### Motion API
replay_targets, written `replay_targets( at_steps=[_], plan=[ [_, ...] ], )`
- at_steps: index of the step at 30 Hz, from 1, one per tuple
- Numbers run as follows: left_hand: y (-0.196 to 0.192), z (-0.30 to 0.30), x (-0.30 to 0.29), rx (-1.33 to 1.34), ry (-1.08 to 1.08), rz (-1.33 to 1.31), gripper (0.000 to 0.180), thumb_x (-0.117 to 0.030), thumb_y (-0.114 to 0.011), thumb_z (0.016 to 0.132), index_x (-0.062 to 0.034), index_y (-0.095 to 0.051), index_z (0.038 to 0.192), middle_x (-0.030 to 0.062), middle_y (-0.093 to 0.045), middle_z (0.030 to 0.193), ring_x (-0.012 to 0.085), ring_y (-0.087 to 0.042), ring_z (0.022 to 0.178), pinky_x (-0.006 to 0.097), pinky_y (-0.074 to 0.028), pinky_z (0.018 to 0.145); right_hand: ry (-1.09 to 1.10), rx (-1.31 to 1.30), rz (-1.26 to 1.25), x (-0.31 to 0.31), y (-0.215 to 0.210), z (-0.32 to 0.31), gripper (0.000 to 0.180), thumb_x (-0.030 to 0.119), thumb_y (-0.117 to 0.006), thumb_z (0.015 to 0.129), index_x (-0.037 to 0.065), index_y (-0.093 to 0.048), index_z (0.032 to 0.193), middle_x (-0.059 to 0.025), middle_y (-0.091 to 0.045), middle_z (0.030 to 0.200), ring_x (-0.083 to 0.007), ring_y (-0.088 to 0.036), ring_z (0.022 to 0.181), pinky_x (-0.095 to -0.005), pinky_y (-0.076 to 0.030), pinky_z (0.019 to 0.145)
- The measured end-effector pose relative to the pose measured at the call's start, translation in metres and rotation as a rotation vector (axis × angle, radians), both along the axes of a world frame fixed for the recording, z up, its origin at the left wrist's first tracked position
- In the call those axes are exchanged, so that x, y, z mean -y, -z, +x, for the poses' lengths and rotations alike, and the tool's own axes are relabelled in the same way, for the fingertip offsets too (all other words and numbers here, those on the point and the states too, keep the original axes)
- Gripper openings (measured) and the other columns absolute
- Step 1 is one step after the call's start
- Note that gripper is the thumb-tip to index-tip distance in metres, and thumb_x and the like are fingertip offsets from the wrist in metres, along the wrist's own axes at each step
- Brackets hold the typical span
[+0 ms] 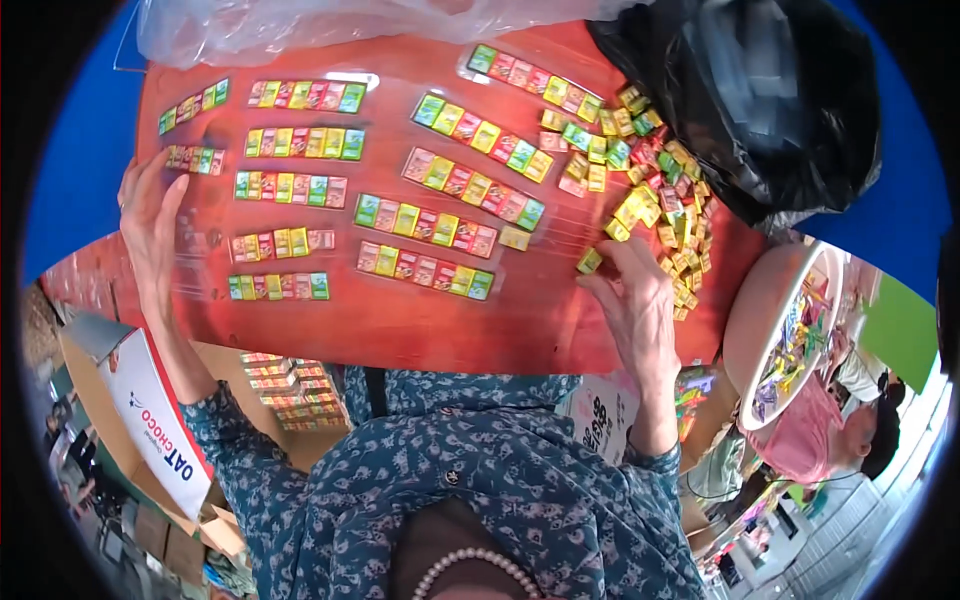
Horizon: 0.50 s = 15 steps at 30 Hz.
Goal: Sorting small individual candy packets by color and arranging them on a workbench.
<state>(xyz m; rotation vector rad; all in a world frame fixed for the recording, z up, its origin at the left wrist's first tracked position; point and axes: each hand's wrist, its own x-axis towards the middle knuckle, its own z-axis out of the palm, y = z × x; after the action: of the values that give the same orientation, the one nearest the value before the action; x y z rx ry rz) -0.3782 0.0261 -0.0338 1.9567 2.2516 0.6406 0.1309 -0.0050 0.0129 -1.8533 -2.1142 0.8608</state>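
My right hand (640,305) pinches a small yellow-green wrapped candy block (590,261) between thumb and fingertips, just above the red tabletop. Beside it is a loose heap of the same small blocks (683,215) in yellow, red, pink and green. At the far left of the table, my left hand (150,220) curls its thumb and fingers about the end of a clear plastic tray with a row of blocks (200,160); the exact grip is partly hidden. Several filled trays (425,220) lie in two columns between my hands. One loose yellow block (514,238) lies beside a tray end.
A black plastic bag (770,110) stands behind the heap, and clear plastic sheeting (350,20) covers the far edge. A pale basin (750,345) of wrapped sweets is at the right. Below the table's near edge, a carton (225,370) holds stacked filled trays. Another person (805,440) sits at right.
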Motion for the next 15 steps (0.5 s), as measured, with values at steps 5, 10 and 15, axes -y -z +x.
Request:
replay_targets(
  at_steps=[5,10,15],
  plan=[
    [-0.004,0.02,-0.003,0.016,0.031,-0.007,0.038,-0.02,-0.067,0.093,-0.0046,-0.063,0.127,0.0137,-0.059,0.13,0.0304,-0.043,0.134,0.04,-0.031,0.112,0.113,0.019,0.137,-0.008,-0.009,0.03,0.025,0.001,-0.073,0.079,-0.003,-0.064,0.102,-0.0192,-0.06,0.088,-0.0365,-0.061,0.077,-0.04,-0.049,0.067],
    [-0.008,0.009,-0.003,-0.063,0.031,-0.008,0.036,-0.02,-0.068,0.092,-0.0046,-0.064,0.124,0.0109,-0.06,0.132,0.0298,-0.043,0.134,0.04,-0.03,0.113,0.18,0.087,0.281,-0.043,-0.015,0.038,0.022,-0.002,-0.068,0.082,-0.004,-0.064,0.103,-0.0185,-0.06,0.091,-0.0356,-0.061,0.076,-0.0398,-0.048,0.067],
    [-0.013,-0.008,0.02,-0.034,0.021,-0.001,0.034,-0.021,-0.066,0.09,-0.0023,-0.066,0.118,0.0149,-0.063,0.123,0.0322,-0.054,0.119,0.04,-0.042,0.102,-0.003,0.338,0.383,-0.073,0.007,0.011,0.023,0.008,-0.068,0.086,-0.001,-0.068,0.107,-0.0189,-0.066,0.102,-0.0358,-0.064,0.093,-0.0393,-0.05,0.083]
  ],
)
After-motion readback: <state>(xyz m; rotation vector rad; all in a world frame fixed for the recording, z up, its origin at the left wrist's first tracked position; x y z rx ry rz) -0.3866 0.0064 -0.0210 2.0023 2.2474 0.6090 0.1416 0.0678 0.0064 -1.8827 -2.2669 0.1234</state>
